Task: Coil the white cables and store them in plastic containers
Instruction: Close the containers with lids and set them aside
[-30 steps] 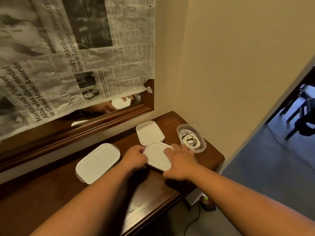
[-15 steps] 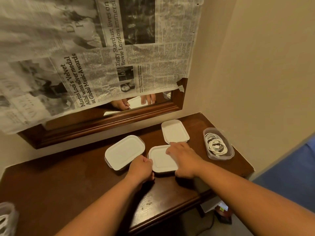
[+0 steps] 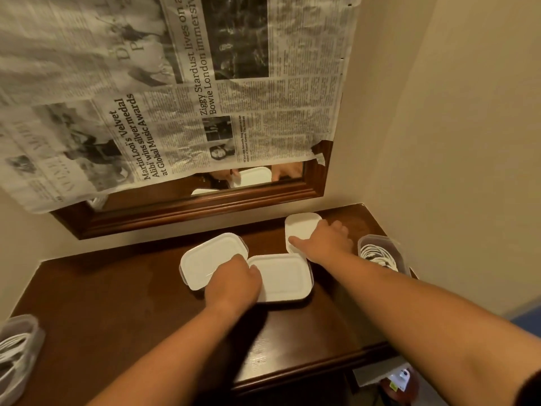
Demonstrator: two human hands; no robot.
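Left hand point(image 3: 234, 281), lower centre: fingers curled at the seam between the left lidded container point(image 3: 205, 256) and the centre lidded container point(image 3: 284, 276). It is probably steadying them. Whether it actually grips a rim is hidden, so can't tell. Right hand point(image 3: 325, 241), right of centre: fingers spread and near straight, thumb on the loose lid point(image 3: 301, 227), nothing lifted. Likely reaching for that lid because the open container point(image 3: 377, 237) at right, just beside it, has its coiled white cable point(image 3: 376, 253) uncovered. Another container point(image 3: 29, 326) at the lower left edge holds more white cables point(image 3: 11, 344). All on the dark table point(image 3: 102, 303).
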